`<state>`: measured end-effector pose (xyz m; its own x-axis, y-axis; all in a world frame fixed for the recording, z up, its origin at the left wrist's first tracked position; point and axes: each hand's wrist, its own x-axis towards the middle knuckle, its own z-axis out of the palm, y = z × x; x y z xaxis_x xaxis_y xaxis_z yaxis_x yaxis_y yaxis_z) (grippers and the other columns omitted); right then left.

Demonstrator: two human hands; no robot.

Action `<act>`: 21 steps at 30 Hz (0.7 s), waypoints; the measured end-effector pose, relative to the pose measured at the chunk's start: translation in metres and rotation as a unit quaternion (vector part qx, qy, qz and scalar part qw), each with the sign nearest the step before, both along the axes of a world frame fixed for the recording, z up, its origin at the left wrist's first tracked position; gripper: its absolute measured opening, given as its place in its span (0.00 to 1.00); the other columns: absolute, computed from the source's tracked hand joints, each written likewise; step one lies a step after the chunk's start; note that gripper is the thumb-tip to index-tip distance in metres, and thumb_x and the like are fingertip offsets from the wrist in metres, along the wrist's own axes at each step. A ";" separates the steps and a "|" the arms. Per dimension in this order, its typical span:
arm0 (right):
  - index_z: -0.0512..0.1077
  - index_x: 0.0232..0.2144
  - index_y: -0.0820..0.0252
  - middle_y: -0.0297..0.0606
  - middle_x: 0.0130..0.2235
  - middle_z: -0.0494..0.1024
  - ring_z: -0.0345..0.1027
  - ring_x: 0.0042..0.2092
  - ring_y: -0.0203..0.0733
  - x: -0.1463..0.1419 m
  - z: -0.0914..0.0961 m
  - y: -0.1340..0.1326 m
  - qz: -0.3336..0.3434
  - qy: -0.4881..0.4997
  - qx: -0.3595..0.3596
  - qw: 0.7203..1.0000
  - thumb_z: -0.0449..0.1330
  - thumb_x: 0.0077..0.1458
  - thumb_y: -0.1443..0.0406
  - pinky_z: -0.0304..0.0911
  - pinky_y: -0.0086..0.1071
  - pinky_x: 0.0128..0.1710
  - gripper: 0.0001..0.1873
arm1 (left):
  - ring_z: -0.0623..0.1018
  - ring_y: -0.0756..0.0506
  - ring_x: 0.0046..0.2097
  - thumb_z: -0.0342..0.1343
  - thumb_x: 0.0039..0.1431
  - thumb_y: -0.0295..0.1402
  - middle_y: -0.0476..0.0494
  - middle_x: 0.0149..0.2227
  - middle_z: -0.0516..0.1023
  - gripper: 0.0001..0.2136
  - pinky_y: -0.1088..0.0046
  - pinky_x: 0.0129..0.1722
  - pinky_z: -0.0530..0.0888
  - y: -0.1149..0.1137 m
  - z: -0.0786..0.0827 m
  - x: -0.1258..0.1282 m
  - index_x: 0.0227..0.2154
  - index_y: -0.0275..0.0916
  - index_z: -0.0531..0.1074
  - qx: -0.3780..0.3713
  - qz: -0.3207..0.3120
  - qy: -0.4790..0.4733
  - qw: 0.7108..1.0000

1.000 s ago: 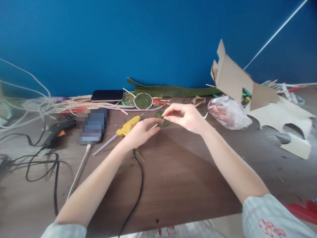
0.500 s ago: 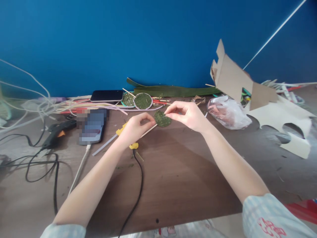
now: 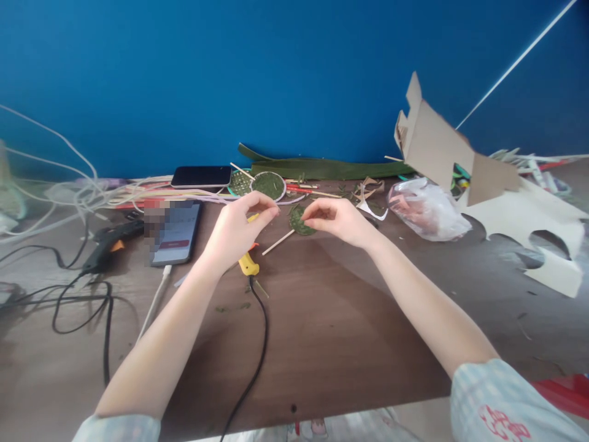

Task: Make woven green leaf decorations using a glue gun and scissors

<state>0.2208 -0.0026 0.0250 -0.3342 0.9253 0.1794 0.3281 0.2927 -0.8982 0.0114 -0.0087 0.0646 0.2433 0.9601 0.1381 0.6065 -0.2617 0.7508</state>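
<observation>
My right hand (image 3: pixel 340 221) is closed in a pinch on the edge of a small green woven disc (image 3: pixel 300 221) that lies on the brown table (image 3: pixel 331 319). A thin wooden stick (image 3: pixel 278 242) runs from the disc toward me on the left. My left hand (image 3: pixel 237 232) hovers just left of the disc with thumb and fingertips pinched together. What they hold is too small to make out. A yellow glue gun (image 3: pixel 248 265) lies under my left hand, its black cord (image 3: pixel 255 356) trailing to the table's front edge.
A lit phone (image 3: pixel 175 232), a dark phone (image 3: pixel 201 177) and a black glue gun (image 3: pixel 113 239) with cables lie at the left. Two more woven discs (image 3: pixel 268 184), long green leaves (image 3: pixel 322 167), a plastic bag (image 3: pixel 427 209) and cut cardboard (image 3: pixel 460 159) sit behind and right.
My left hand has let go of the wooden stick and risen a little to the left, fingers pinched. My right hand has stayed pinched on the green disc.
</observation>
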 end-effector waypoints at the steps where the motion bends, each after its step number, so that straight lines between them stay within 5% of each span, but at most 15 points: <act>1: 0.72 0.29 0.60 0.34 0.31 0.75 0.68 0.34 0.37 -0.001 -0.001 0.000 0.001 -0.003 -0.004 1.000 0.60 0.47 0.64 0.62 0.33 0.35 0.05 | 0.74 0.48 0.34 0.50 0.53 0.38 0.48 0.32 0.77 0.09 0.73 0.33 0.72 -0.001 0.001 0.000 0.31 0.39 0.71 0.005 -0.001 -0.001 1.000; 10: 0.72 0.36 0.59 0.35 0.34 0.75 0.69 0.38 0.37 -0.025 -0.012 -0.009 0.045 0.026 -0.050 0.997 0.59 0.48 0.66 0.64 0.34 0.40 0.10 | 0.75 0.48 0.35 0.51 0.53 0.34 0.47 0.33 0.78 0.07 0.72 0.35 0.72 -0.005 0.005 0.003 0.30 0.38 0.71 -0.004 -0.031 -0.016 0.999; 21: 0.70 0.31 0.60 0.33 0.30 0.75 0.69 0.33 0.35 -0.038 -0.006 -0.020 0.056 0.120 -0.105 0.986 0.62 0.46 0.63 0.64 0.32 0.36 0.09 | 0.76 0.49 0.33 0.51 0.53 0.31 0.48 0.31 0.78 0.05 0.73 0.36 0.72 -0.010 0.009 0.005 0.29 0.37 0.70 0.004 -0.044 -0.059 0.997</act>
<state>0.1823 -0.0231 0.0187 -0.4067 0.9106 0.0740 0.0746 0.1139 -0.9907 0.0165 -0.0185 0.0736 0.3074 0.9347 0.1786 0.4892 -0.3162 0.8128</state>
